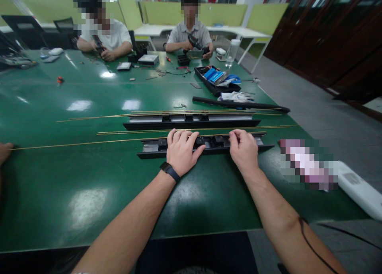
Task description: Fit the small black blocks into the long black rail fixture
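The nearer black channel-shaped rail (152, 155) lies crosswise in front of me, with several small black blocks (219, 140) seated along its silvery inside. Across it rests my left hand (182, 151), fingers spread over the far edge and thumb apart, a dark band on the wrist. Thin brass rod (74, 144) runs along the rail's far side from the left, where another person's hand (5, 151) is at its end. At the rail's right part, my right hand (245, 150) is closed in a pinch, apparently on this rod; its fingertips partly hide the spot.
Behind lies a second black rail (191, 125) with loose brass rods (98, 117). Further back are a black tube (241, 104), gloves (237, 96) and a black tray (205, 82) of blue packs. Two people sit across; one holds a power drill (194, 41). A white device (358, 190) lies right.
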Demonstrator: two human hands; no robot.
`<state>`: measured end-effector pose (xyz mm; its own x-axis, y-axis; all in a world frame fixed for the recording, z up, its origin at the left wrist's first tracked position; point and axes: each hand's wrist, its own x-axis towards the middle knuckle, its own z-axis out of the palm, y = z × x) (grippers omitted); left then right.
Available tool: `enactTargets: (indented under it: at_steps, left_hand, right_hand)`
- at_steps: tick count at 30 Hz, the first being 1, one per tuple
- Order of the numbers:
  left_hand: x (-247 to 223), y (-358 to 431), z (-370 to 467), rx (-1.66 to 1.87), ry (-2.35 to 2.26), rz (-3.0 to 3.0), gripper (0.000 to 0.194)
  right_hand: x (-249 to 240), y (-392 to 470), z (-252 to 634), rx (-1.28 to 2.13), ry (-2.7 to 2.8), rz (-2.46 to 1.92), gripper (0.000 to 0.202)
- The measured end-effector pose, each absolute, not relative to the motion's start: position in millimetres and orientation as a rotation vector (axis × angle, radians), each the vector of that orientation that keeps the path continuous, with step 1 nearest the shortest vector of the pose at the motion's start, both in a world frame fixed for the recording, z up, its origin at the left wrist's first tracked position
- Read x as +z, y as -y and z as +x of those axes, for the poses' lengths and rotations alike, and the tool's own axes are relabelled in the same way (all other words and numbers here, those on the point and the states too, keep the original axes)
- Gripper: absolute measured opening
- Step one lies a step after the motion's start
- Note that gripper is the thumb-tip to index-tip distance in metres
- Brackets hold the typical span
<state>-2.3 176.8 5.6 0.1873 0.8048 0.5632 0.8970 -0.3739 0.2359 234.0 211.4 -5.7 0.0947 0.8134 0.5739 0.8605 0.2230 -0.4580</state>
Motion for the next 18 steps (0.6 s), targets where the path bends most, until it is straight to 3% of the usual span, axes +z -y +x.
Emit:
enactTargets:
  at_steps: [18]
  left_hand:
    - [5.6,-176.6,-2.3,-0.934,1.672,-2.308,0.045]
  right_hand:
    - [-7.6,-207.5,226.8,-0.092,1.752,-1.552,0.027]
